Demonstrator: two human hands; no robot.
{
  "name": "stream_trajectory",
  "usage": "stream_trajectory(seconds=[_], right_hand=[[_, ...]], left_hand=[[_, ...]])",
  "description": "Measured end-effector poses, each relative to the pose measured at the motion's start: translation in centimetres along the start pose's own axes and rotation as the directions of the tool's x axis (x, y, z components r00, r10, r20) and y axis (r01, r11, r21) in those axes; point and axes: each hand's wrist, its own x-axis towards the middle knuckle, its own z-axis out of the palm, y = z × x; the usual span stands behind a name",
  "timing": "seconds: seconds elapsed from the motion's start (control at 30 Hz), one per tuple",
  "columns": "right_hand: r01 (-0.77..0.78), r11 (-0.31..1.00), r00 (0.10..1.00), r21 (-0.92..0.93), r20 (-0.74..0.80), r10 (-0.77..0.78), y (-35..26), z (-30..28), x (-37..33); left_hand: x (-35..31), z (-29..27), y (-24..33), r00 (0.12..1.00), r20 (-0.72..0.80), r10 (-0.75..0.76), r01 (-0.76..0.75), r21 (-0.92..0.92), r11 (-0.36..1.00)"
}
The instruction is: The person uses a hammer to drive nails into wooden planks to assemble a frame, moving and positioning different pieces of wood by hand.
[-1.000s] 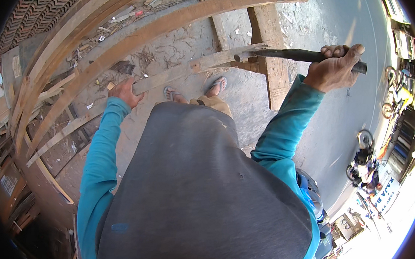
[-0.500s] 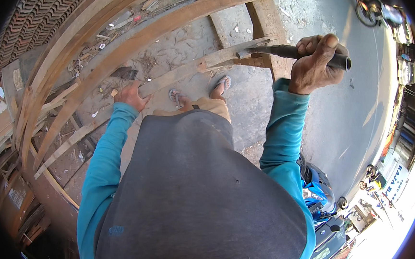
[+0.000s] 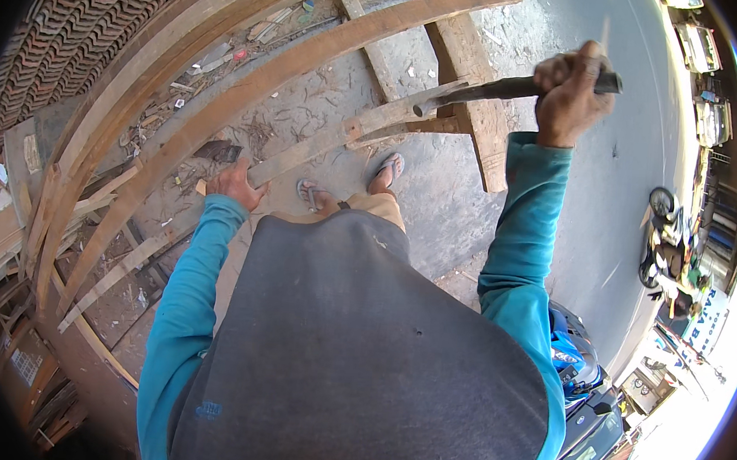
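Note:
My right hand (image 3: 570, 97) is closed around the handle of a dark hammer (image 3: 505, 89). The hammer's head end reaches left, over the far end of a long thin wooden strip (image 3: 306, 147); whether it touches the wood I cannot tell. Closed on that same strip, farther to the left, is my left hand (image 3: 237, 185), its thumb toward me. Under the strip's far end lies a thick timber beam (image 3: 464, 55), with a shorter wooden piece (image 3: 410, 130) beside the strip.
Long timber boards (image 3: 330, 41) curve across the far left, beside stacked roof tiles (image 3: 75, 30). Wood shavings and scraps litter the ground by my sandalled feet (image 3: 385, 173). On the right are a road (image 3: 622, 154), a blue motorbike (image 3: 572, 347), a dark car (image 3: 579, 450) and a passing motorcycle (image 3: 663, 233).
The hammer has swung, its head end now slightly lower in the picture, and my right hand has shifted a little up and right. My left hand stays on the strip. A motorcycle passes on the road.

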Motion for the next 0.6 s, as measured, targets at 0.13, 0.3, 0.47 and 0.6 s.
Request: stream_trajectory(seconds=[0.13,0.3,0.47,0.6], right_hand=[[0.190,0.929,0.981,-0.317,0.091,-0.169,0.0,3.7,-4.6],[0.058,0.997,0.997,-0.051,0.053,-0.055,-0.1,-0.6,-0.4],[0.281,0.901,0.957,-0.332,0.167,-0.238,0.9,3.9,-4.5],[0.132,0.980,0.991,-0.149,0.015,-0.131,-0.3,0.3,-1.4]], left_hand=[[0.8,0.1,0.3,0.999,-0.009,0.045,-0.045,-0.036,0.998],[0.1,0.2,-0.3,0.999,0.032,-0.017,0.018,-0.003,1.000],[0.5,0.9,-0.7,0.998,0.063,-0.015,0.015,0.001,1.000],[0.7,-0.6,0.7,0.989,0.125,-0.082,0.076,0.052,0.996]])
